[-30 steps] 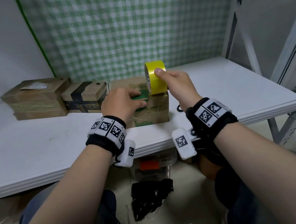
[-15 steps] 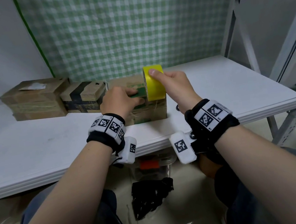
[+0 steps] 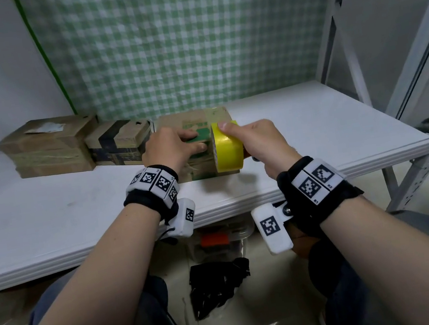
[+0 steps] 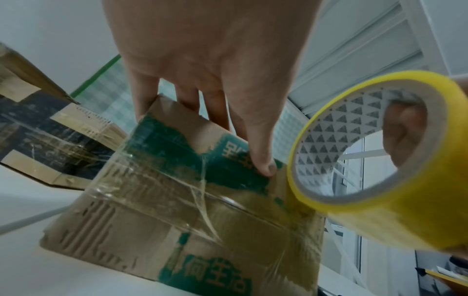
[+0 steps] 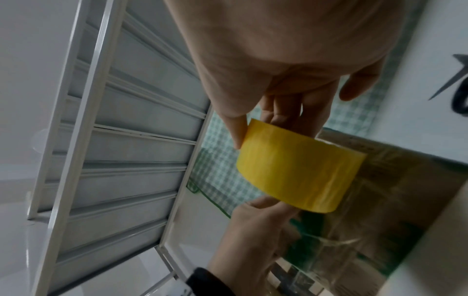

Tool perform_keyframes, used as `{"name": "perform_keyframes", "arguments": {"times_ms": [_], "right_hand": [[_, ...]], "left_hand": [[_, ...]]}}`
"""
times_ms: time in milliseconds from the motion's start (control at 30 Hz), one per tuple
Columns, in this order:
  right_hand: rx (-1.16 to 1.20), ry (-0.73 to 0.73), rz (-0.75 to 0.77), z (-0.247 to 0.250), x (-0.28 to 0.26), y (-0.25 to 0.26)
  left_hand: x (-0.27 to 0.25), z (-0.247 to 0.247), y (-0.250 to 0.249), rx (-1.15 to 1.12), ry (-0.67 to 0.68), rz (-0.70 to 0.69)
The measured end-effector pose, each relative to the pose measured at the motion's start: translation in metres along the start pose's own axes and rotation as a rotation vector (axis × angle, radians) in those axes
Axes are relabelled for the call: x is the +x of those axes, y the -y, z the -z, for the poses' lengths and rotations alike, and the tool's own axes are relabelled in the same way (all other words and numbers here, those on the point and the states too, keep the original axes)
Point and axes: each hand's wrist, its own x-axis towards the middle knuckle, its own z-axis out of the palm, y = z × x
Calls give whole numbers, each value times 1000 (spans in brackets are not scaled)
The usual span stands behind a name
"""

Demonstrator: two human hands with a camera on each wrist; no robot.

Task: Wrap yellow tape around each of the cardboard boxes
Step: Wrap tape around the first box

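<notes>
Head view: 3 brown cardboard boxes in a row on white table (image 3: 301, 131); 1 roll of yellow tape (image 3: 228, 147) at the near-right corner of green-printed brown box (image 3: 195, 120), gripped by right hand (image 3: 260, 141). Left hand (image 3: 174, 147) flat on box top. Bare table to the right.

L wrist: fingers (image 4: 258, 144) straight, pressing.

R wrist: thumb and fingers pinch roll.

Yellow tape roll (image 3: 227, 149) against green-printed box (image 3: 195, 121)
</notes>
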Motion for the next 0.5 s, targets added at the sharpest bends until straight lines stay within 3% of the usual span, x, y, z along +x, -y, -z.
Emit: {"name": "perform_keyframes", "arguments": {"times_ms": [500], "right_hand": [[-28,107,-26,6,-2,-16]], "left_hand": [[1,-5,5,-93,68,-111]]}}
